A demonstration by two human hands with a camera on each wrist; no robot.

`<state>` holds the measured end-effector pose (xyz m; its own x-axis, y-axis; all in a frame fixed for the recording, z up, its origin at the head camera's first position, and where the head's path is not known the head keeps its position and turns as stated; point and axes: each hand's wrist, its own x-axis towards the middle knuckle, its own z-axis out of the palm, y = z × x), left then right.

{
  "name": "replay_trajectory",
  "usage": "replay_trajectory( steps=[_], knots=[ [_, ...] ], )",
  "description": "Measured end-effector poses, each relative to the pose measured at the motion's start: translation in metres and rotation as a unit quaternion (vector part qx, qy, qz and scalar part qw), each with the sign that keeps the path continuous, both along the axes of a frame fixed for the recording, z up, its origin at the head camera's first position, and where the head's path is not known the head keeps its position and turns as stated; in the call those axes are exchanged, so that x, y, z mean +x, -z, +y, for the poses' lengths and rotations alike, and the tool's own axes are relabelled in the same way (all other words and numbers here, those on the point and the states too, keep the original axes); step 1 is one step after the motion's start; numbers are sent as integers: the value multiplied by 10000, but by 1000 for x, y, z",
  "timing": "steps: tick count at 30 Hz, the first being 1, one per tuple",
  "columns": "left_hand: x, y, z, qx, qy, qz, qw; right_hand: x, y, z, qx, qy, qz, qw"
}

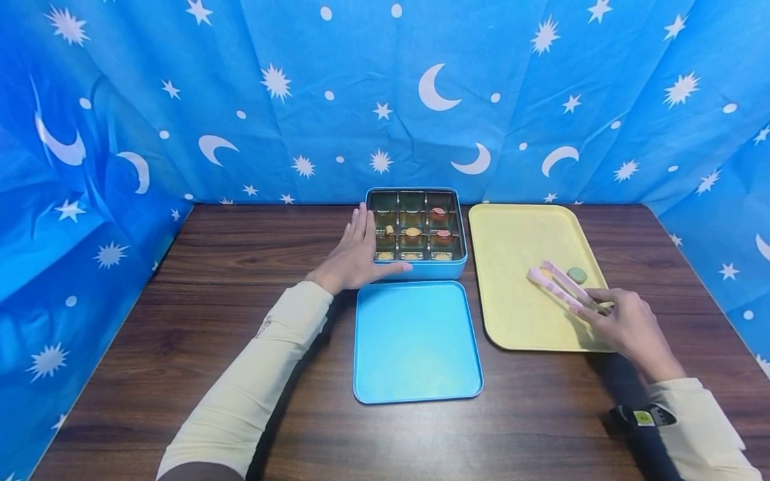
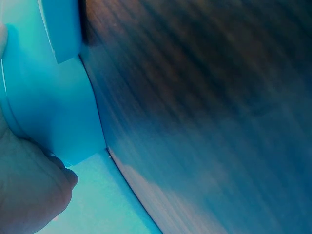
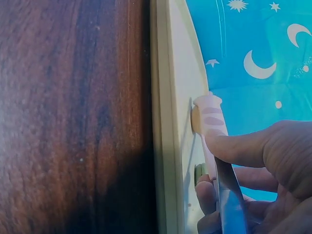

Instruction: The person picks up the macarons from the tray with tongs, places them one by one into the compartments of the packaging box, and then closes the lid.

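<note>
My left hand (image 1: 351, 259) rests against a blue square tin (image 1: 421, 270) in the head view, fingers straight along its left side and thumb along its front. A clear divider splits the tin into compartments; several small pink, yellow and cream sweets, like macarons, sit inside. My right hand (image 1: 628, 324) grips pink-tipped tongs (image 1: 556, 291) over a yellow tray (image 1: 511, 247). Between the tong tips is a yellow-orange macaron (image 1: 546, 273), also visible beside the tongs (image 3: 212, 119) in the right wrist view. A green macaron (image 1: 577, 275) lies on the tray right of the tips.
Directly in front of the tin, the blue square lid (image 1: 418, 344) lies on the dark wooden table (image 1: 240, 267). A blue cloth (image 1: 361, 100) with moons and stars hangs behind and at both sides. A watch-like device (image 1: 644, 417) is at my right wrist.
</note>
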<state>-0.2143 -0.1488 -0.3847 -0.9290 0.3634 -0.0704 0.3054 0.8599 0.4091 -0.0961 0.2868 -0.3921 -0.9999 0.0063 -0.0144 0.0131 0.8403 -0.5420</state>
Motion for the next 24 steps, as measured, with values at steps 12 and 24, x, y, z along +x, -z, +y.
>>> replay_trajectory(
  steps=[12, 24],
  knots=[
    [1, -1, 0, 55, 68, -88, 9999, -7, -8, -7, -85, -173, 315, 9993],
    [1, -2, 0, 91, 23, -31, 10000, -39, -33, -40, -390, -409, 529, 9970]
  ],
)
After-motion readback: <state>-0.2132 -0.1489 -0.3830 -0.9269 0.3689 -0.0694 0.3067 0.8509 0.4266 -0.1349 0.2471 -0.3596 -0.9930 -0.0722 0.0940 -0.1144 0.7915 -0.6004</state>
